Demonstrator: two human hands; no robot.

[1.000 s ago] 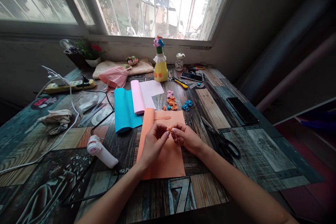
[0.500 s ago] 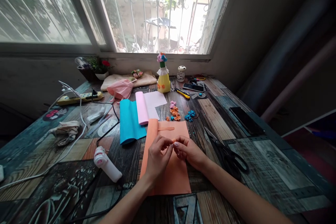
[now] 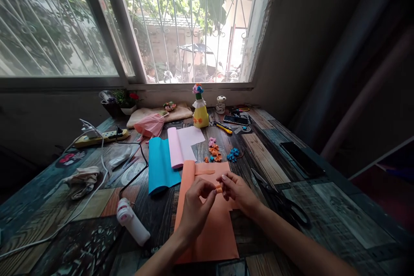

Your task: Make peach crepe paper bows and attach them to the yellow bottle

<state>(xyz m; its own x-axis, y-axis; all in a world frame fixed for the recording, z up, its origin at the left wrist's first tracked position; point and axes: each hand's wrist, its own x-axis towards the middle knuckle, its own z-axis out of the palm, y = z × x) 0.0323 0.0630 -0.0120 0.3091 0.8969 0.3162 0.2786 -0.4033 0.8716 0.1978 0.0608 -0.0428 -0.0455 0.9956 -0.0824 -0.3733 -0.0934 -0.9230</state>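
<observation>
Patterned tabletop (image 3: 265,155), left hand (image 3: 198,202) pinching orange scrap (image 3: 219,189), right hand (image 3: 241,193) alongside, grip unclear

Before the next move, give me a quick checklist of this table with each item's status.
1. Small orange piece in place: ok, between left hand and right hand.
2. Firm grip by both hands: cannot tell, contact partly hidden.
3. Orange paper lying beneath the hands: ok.
4. Orange strip within sight: ok, on the paper beyond the left hand.
5. Black scissors well away from the right forearm: not ok, close beside it.
6. White tool switched off: cannot tell.
</observation>
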